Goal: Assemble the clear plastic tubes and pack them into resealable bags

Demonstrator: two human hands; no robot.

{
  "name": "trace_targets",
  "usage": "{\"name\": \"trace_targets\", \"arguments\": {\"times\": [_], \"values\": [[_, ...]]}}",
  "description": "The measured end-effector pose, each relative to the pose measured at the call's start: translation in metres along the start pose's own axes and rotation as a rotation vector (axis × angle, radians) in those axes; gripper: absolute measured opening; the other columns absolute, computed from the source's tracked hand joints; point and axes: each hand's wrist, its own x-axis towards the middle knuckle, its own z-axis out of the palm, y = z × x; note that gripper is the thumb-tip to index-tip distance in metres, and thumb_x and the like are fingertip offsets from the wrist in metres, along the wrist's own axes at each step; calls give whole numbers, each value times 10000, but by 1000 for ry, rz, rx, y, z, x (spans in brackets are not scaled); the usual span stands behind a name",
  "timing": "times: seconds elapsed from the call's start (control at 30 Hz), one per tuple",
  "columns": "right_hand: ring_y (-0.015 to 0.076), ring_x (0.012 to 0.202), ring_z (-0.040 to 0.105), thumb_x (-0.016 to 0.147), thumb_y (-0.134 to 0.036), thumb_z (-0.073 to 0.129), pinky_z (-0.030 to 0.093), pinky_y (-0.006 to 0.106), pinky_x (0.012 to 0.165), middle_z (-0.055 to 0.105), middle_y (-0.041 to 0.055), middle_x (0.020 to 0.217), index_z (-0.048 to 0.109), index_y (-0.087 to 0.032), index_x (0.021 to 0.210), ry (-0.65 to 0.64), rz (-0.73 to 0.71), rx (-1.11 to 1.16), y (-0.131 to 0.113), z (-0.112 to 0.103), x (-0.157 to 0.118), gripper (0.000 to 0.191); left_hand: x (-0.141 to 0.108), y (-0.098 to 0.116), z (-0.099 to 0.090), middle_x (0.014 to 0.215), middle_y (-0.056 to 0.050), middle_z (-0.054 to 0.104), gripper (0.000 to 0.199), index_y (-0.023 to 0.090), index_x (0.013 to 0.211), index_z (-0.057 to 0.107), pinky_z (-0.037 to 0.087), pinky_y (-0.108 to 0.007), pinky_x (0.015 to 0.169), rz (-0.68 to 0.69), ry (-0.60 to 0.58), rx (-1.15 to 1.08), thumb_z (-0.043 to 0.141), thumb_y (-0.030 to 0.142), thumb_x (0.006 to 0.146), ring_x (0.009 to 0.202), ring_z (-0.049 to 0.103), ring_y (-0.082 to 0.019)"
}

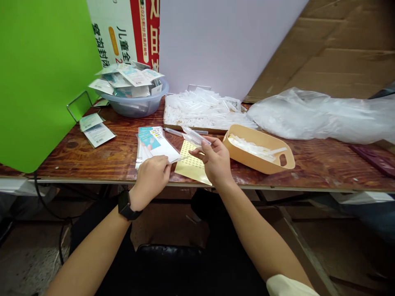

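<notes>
The left hand (151, 176) was clenched on the right edge of a stack of printed white-and-teal packets (154, 144), which sat on the counter (74, 156) near its near edge. A black wristwatch (126, 205) was on that wrist. The right hand (214, 160) was closed in a thumb-and-finger pinch on a small bundle of clear plastic tubes (196, 137), held just above the counter. The bundle projected far and left of the pinch, with its tips near the stack but not visibly touching it.

Handling note: a pinch close to the bundle's middle, held level, appeared the steadiest way to keep the smooth tubes from slipping apart. A flat hold on the stack appeared best for keeping its sleeves squared.

Surroundings: a yellow sheet of round labels (189, 166) lay between the hands, partly under the right hand. To the right stood a tan plastic tray (279, 162) holding white strips. Further back, a grey-blue basin (132, 107) held more packets, and a board (200, 111) carried loose clear tubes.
</notes>
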Motion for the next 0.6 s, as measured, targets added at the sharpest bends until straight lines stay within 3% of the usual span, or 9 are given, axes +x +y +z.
{"name": "trace_targets", "arguments": {"times": [0.1, 0.2, 0.3, 0.37, 0.47, 0.6], "values": [[79, 531, 604, 674, -359, 761, 593, 317, 634, 638, -44, 714, 566, -183, 871, -41, 13, 44, -8, -1, -3, 328, 4, 4, -6, 786, -70, 693, 251, 169, 756, 678, 454, -297, 717, -151, 28, -155, 478, 273, 868, 786, 635, -204], [66, 512, 580, 644, -359, 779, 598, 301, 618, 634, -49, 692, 578, -183, 852, -77, 64, 106, -17, -2, -4, 339, 10, 4, -10, 580, -21, 596, 397, 161, 616, 639, 367, -261, 588, -280, 35, -324, 448, 376, 889, 591, 535, -148], [69, 484, 560, 630, -359, 782, 588, 288, 566, 619, -43, 647, 602, -169, 850, -169, 159, 66, -22, -6, -5, 342, 16, 0, -9, 497, 2, 519, 463, 152, 563, 609, 303, -255, 545, -355, 142, -420, 426, 413, 899, 523, 455, -123], [75, 456, 551, 627, -355, 782, 581, 291, 530, 602, -37, 608, 616, -147, 831, -210, 217, -37, -23, -8, -7, 335, 18, -1, -8, 538, -10, 571, 446, 152, 630, 649, 308, -257, 548, -364, 236, -437, 426, 424, 904, 533, 475, -128], [78, 428, 544, 627, -332, 773, 581, 293, 504, 568, -44, 558, 612, -127, 782, -153, 264, -163, -19, -8, -9, 303, 19, 3, -7, 680, -46, 682, 398, 172, 825, 711, 384, -268, 601, -338, 289, -427, 408, 412, 922, 620, 579, -165], [73, 411, 539, 639, -274, 741, 575, 274, 484, 550, -56, 547, 585, -131, 763, -13, 301, -190, -11, 1, -10, 246, 17, 20, 0, 1090, -95, 702, 372, 190, 1100, 670, 488, -331, 820, -205, 311, -355, 391, 377, 941, 994, 650, -232]]}}
